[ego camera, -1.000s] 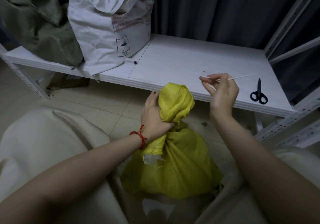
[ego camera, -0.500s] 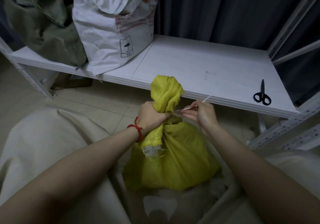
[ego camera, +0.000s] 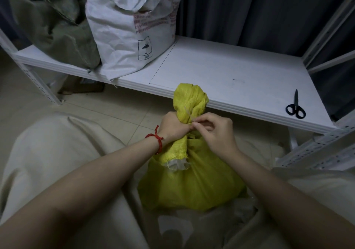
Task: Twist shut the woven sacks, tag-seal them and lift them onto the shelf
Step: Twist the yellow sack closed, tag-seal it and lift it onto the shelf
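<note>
Fingers (ego camera: 200, 122) of the right hand (ego camera: 217, 133) pinch the thin white tie (ego camera: 189, 114) while the left hand (ego camera: 172, 127) grips the twisted neck of the yellow woven sack (ego camera: 192, 183) on the floor (ego camera: 107, 118); slacken either and I'd bet the twist unwinds.

I am seeing black scissors (ego camera: 295, 107) lying closed at the right. A dark curtain (ego camera: 240, 8) is hanging behind, and pale floor tiles (ego camera: 115, 110) are showing below.

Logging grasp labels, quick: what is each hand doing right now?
Left hand: grips the twisted neck of the yellow sack.
Right hand: pinches the thin white tie at that neck.
</note>
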